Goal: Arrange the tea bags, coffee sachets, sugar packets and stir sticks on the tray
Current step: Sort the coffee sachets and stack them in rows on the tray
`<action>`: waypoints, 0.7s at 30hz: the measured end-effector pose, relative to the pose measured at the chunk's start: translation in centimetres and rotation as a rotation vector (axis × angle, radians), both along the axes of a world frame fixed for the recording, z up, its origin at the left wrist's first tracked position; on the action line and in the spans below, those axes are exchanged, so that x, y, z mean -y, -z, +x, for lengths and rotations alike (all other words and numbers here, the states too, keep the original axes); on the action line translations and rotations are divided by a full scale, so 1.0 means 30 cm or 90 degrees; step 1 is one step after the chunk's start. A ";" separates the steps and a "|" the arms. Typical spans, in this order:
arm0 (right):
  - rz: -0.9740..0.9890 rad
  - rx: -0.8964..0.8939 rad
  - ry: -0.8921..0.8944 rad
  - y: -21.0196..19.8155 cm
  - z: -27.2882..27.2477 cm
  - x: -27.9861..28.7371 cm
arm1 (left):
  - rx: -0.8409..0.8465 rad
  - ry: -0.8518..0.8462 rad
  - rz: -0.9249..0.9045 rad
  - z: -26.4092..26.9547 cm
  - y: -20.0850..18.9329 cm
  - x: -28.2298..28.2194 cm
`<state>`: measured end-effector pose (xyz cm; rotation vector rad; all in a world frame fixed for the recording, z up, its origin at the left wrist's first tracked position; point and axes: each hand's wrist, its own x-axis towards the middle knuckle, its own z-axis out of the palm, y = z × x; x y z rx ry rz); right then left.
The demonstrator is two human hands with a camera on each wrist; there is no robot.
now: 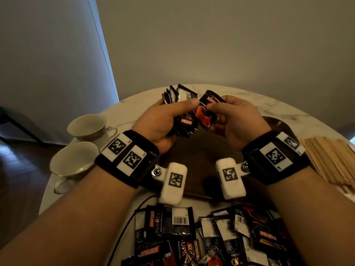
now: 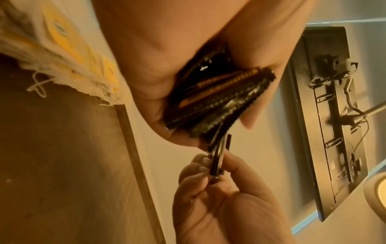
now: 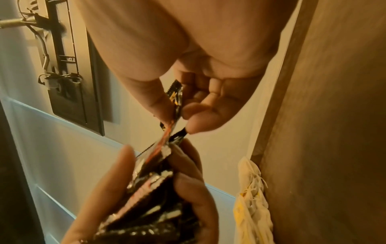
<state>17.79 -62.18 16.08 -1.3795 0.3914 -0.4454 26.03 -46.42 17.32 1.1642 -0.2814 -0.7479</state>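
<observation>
Loose coffee sachets [image 1: 201,235] are heaped at the bottom centre of the head view, nearest the camera, with the dark tray [image 1: 199,160] seen just above them under both wrists. Higher, at mid-frame, a fanned stack of sachets [image 1: 182,108] is clamped in the left hand [image 1: 159,123], while a single sachet [image 1: 206,112] is pinched by the right hand [image 1: 236,120] against that stack. Stir sticks [image 1: 330,160] are piled at the right edge, two teacups [image 1: 80,146] at the left, and tea bags [image 2: 62,54] are visible in the upper left of the left wrist view.
</observation>
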 end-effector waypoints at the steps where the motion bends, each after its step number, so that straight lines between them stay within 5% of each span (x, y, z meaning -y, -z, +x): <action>1: -0.005 0.000 -0.004 -0.001 -0.002 -0.002 | 0.019 0.001 0.002 0.003 0.006 0.001; 14: 0.021 0.015 -0.018 -0.005 0.007 -0.009 | 0.097 0.159 0.049 0.034 0.018 -0.027; 21: 0.145 0.012 -0.054 -0.001 0.006 -0.004 | 0.106 0.165 0.039 0.039 0.021 -0.028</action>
